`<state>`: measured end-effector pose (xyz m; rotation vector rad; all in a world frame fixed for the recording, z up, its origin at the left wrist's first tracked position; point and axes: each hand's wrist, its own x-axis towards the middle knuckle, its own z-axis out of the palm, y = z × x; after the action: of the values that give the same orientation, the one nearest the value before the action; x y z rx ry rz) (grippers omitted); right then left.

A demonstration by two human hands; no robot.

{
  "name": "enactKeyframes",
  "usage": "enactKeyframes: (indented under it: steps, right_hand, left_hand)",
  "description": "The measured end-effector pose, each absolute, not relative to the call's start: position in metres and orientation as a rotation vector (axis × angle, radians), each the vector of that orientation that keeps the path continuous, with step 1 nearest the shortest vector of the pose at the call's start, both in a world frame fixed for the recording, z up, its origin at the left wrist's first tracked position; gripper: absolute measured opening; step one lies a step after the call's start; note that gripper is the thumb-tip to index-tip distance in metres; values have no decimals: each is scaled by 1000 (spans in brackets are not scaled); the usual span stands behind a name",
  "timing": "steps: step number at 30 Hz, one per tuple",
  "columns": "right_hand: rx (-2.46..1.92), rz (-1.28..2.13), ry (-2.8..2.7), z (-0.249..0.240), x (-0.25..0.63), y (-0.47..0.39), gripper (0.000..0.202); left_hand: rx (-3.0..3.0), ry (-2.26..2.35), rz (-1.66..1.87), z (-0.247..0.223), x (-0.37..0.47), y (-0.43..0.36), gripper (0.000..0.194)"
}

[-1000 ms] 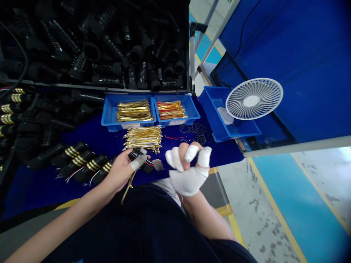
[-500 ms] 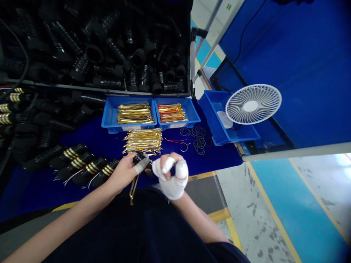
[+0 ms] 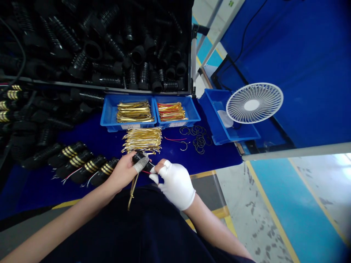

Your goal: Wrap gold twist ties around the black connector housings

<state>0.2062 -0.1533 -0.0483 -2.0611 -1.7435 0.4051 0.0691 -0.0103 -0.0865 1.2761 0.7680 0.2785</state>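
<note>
In my left hand (image 3: 123, 170) is a black ribbed cylindrical part (image 3: 139, 157), with a taped thumb pressed over it. Brass-coloured strips (image 3: 132, 195) hang down below that hand. A thin red wire (image 3: 146, 171) and a white one come out of the part's right end. My right hand (image 3: 175, 182), in a white glove with some bare fingertips, is closed at the wires, thumb and fingers pinched; its exact hold is partly hidden. Just beyond my hands lies a pile of brass strips with white wires (image 3: 142, 139) on the blue cloth.
Behind stand two blue bins (image 3: 106, 120) of brass strips. Black rings (image 3: 199, 140) and a loose red wire (image 3: 175, 139) lie to the right, near a white fan (image 3: 251, 105). Several black parts with brass bands (image 3: 91, 166) are at left, below a crate of black ribbed parts (image 3: 109, 80).
My right hand has turned, its back now upward, and its fingers have come down to the wires at the part's end. The dangling strips have swung slightly left.
</note>
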Motion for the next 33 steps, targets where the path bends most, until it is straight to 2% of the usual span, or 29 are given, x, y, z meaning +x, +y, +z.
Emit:
enactKeyframes:
  steps: [6, 14, 20, 22, 25, 27, 29, 33]
  right_hand:
    - [-2016, 313, -1689, -60, 212, -136, 9]
    - [-1828, 395, -1517, -66, 217, -117, 11]
    - [-1567, 460, -1772, -63, 227, -129, 14]
    - [-1487, 499, -1520, -59, 227, -131, 18]
    - [-1162, 522, -831, -43, 217, -126, 44]
    - [-872, 549, -489, -33, 207, -120, 54]
    - [-706, 602, -363, -30, 198, -111, 55]
    - [-687, 661, -352, -48, 186, -96, 52]
  left_hand:
    - [1234, 697, 281, -84, 68, -11, 29]
    - [1112, 716, 364, -71, 66, -14, 33]
    - [964, 692, 308, -85, 62, -6, 35]
    - [956, 729, 310, -86, 61, -4, 38]
    - [1046, 799, 365, -83, 61, -4, 39]
    - [1111, 817, 392, -81, 62, -7, 39]
    - [1123, 817, 385, -81, 64, -9, 39]
    - [1230, 787, 334, -85, 68, -6, 31]
